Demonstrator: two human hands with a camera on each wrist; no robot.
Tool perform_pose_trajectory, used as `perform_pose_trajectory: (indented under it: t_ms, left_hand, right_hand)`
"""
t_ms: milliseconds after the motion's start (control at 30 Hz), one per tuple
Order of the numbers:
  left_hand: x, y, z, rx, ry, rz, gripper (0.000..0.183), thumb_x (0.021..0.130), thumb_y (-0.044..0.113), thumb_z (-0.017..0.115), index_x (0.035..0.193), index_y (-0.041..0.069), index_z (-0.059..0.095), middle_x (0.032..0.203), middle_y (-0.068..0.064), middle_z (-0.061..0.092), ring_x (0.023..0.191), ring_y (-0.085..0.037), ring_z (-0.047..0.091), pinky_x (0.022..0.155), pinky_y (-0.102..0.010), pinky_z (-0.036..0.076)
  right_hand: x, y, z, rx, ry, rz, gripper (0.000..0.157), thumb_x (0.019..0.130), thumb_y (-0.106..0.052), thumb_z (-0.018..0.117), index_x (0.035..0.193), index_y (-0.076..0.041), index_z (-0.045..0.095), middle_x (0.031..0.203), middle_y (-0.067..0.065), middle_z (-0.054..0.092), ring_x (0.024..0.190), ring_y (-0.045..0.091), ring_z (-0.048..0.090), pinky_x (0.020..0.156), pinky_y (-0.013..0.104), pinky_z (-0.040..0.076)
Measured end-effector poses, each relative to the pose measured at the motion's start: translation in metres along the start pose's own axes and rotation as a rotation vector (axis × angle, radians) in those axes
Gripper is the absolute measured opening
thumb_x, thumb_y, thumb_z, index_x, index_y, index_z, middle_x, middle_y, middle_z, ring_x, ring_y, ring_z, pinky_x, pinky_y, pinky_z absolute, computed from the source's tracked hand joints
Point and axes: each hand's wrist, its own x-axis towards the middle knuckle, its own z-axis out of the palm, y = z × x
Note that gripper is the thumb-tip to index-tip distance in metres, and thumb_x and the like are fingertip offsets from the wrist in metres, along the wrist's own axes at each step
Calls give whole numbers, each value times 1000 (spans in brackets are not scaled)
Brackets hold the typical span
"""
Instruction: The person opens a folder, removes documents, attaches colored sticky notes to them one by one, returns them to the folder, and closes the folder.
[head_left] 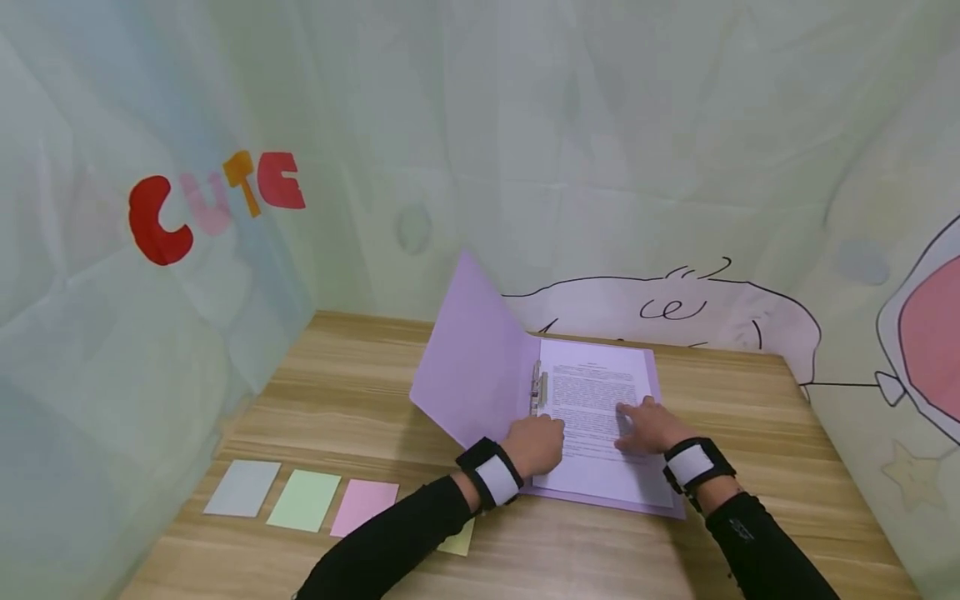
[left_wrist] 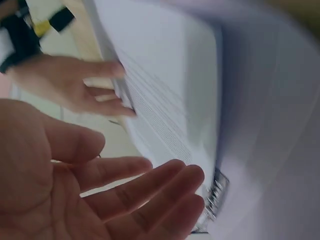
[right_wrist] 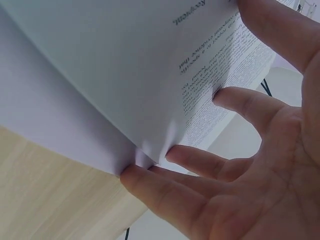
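Note:
A light purple ring folder [head_left: 478, 358] lies on the table with its front cover raised. White printed sheets [head_left: 600, 471] lie inside, beside the metal ring clip [head_left: 537, 390] at the spine. My left hand [head_left: 535, 444] is over the sheets' left side near the spine; in the left wrist view its fingers [left_wrist: 145, 200] are loosely bent with nothing between them. On the right side of the page is my right hand [head_left: 651, 427]. Its spread fingertips [right_wrist: 175, 154] touch the sheet and the folder's edge in the right wrist view.
Left of the folder, a row of paper squares lies on the wooden table [head_left: 352, 367]: pale grey [head_left: 242, 488], green [head_left: 303, 500], pink [head_left: 365, 507], and yellow [head_left: 459, 540] partly under my left forearm. A printed cloth backdrop [head_left: 480, 167] stands behind the table.

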Motion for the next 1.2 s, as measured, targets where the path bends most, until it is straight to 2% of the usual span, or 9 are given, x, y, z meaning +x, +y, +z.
perform_pose_trajectory:
  t_ms: [200, 500, 600, 700, 867, 933, 1033, 1133, 1200]
  left_hand:
    - [-35, 2, -4, 19, 72, 127, 21, 94, 22, 55, 76, 12, 62, 64, 0, 56, 58, -11, 55, 43, -26, 43]
    - [-83, -16, -7, -194, -11, 229, 27, 91, 24, 58, 67, 13, 60, 57, 7, 50, 52, -6, 46, 45, -21, 34]
    - [-95, -29, -7, -265, -38, 207, 36, 92, 26, 56, 58, 14, 54, 51, 10, 40, 47, -4, 38, 42, -20, 29]
    - [-106, -46, -6, -322, -56, 145, 45, 92, 30, 56, 51, 17, 43, 47, 12, 31, 44, -3, 32, 38, -20, 23]
    - [-112, -80, -1, -369, -48, 63, 47, 90, 34, 60, 50, 17, 43, 47, 13, 32, 43, -4, 31, 39, -21, 23]
    - [-109, -91, 2, -409, -24, 24, 39, 88, 36, 63, 57, 13, 52, 50, 10, 40, 45, -7, 36, 41, -23, 28]
    - [-102, -101, 6, -553, 17, -26, 35, 85, 40, 67, 84, 5, 65, 71, -2, 62, 61, -13, 56, 52, -27, 43]
    - [-96, -101, 11, -755, 54, -62, 46, 83, 40, 70, 108, 2, 63, 94, -9, 67, 82, -20, 64, 66, -30, 50]
    - [-93, -97, 15, -847, 68, -78, 44, 84, 37, 68, 109, 2, 62, 96, -6, 67, 83, -18, 63, 68, -29, 50]
  right_hand:
    - [0, 1, 1, -8, 3, -14, 69, 81, -32, 74, 137, -1, 47, 112, 31, 47, 83, 30, 49, 71, 43, 44]
    - [1, 4, 4, 2, -18, -5, 71, 83, -33, 72, 139, -1, 44, 115, 32, 45, 85, 30, 48, 73, 43, 43]
    - [1, 3, 4, -7, -16, -3, 71, 83, -33, 72, 139, -1, 44, 116, 33, 45, 85, 31, 48, 73, 43, 43]
    - [2, 4, 5, -27, -15, -3, 70, 83, -34, 72, 139, -3, 45, 117, 33, 45, 87, 31, 48, 74, 44, 43]
    - [3, 4, 6, -36, -26, 10, 71, 83, -36, 72, 140, -4, 45, 119, 32, 45, 89, 33, 48, 75, 44, 43]
    - [4, 4, 5, -44, -25, 4, 71, 83, -36, 71, 140, -4, 44, 119, 32, 45, 90, 33, 48, 75, 45, 43]
    - [5, 2, 4, -57, -18, -3, 70, 83, -36, 71, 140, -4, 44, 120, 34, 44, 92, 35, 48, 76, 47, 43]
    - [4, 2, 7, -72, -7, -6, 70, 85, -39, 68, 139, -2, 44, 121, 36, 44, 97, 38, 49, 81, 52, 43]
    - [2, 2, 12, -68, -12, 8, 73, 85, -45, 65, 140, -2, 43, 123, 37, 43, 103, 42, 48, 84, 55, 42]
